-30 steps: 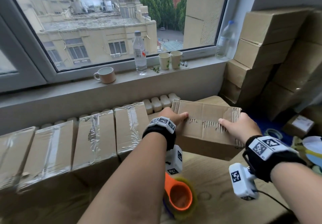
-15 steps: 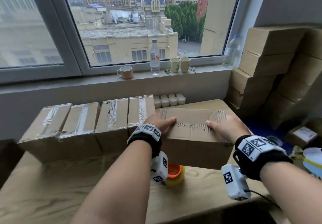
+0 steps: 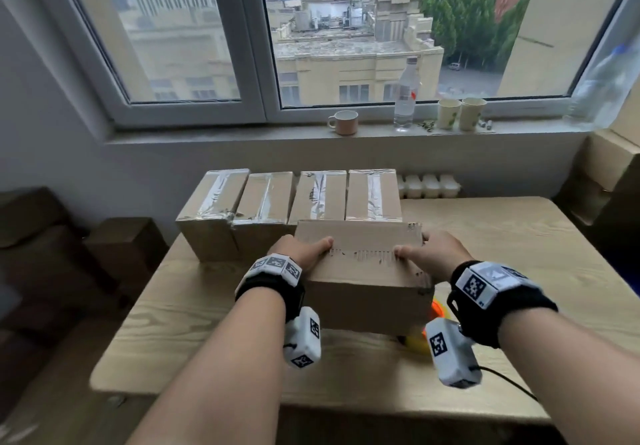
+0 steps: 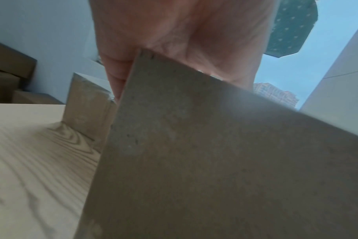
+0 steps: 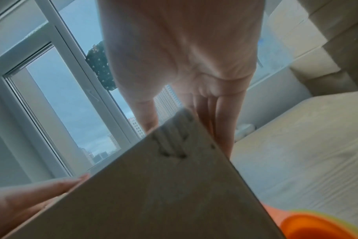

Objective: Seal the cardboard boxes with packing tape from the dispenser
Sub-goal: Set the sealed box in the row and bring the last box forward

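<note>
A plain cardboard box (image 3: 363,271) with a rough, untaped top seam is held between my two hands over the wooden table (image 3: 519,254). My left hand (image 3: 304,249) clasps its left end and my right hand (image 3: 427,252) its right end. Each thumb lies on top and the fingers (image 5: 221,116) run down the end face. The box's side (image 4: 215,161) fills the left wrist view. An orange and yellow tape dispenser (image 3: 424,337) lies on the table, mostly hidden behind the box's right corner, and shows as an orange rim (image 5: 309,229) in the right wrist view.
Several taped boxes (image 3: 287,199) stand in a row just behind the held one. A mug (image 3: 343,122), a water bottle (image 3: 407,95) and two paper cups (image 3: 460,114) sit on the windowsill. More boxes are stacked at the right (image 3: 609,174) and on the floor at the left (image 3: 114,247).
Both hands have carried the untaped box left and toward me, to just in front of the taped row. The dispenser, earlier under my left wrist, now lies by my right wrist.
</note>
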A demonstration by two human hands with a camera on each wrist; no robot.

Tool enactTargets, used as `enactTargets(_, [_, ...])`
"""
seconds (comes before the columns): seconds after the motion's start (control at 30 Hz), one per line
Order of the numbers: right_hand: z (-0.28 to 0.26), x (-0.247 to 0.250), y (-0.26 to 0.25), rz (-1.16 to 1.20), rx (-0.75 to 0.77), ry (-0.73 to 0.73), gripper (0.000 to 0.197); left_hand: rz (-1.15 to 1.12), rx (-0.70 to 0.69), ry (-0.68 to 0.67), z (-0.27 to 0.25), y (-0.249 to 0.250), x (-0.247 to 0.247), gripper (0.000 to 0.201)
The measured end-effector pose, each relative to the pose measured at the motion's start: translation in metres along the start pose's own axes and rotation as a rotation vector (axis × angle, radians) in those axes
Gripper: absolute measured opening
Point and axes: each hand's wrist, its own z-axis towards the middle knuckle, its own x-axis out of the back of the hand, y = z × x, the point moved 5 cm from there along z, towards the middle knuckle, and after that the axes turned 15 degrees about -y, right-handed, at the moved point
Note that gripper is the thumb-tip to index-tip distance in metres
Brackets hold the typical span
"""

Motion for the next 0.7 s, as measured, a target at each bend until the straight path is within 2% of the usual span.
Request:
enactTargets(0.1, [0.024,-0.029,-0.013,0.004,0.004,-0.056,0.023,-0.053,0.026,-0.006,0.009,-0.03,0.014,0.119])
enactTargets(0.27, [0.067,-0.066,-0.02,0.03,-0.051,-0.099,0.014,-0.062,0.101,-0.035,0.041,-0.068,0.031,0.121])
enactTargets(0.43, [0.096,-0.081,-0.003,0.092,-0.116,-0.078,0.02,-0.053,0.161,-0.09,0.066,-0.083,0.023,0.105])
enactTargets(0.57, [0.107,-0.081,0.022,0.103,-0.147,-0.064,0.023,-0.091,0.137,-0.138,0.079,-0.086,0.012,0.116])
enactTargets(0.7, [0.109,-0.073,0.046,0.121,-0.205,-0.01,0.021,-0.212,0.12,-0.156,0.088,-0.09,0.006,0.096])
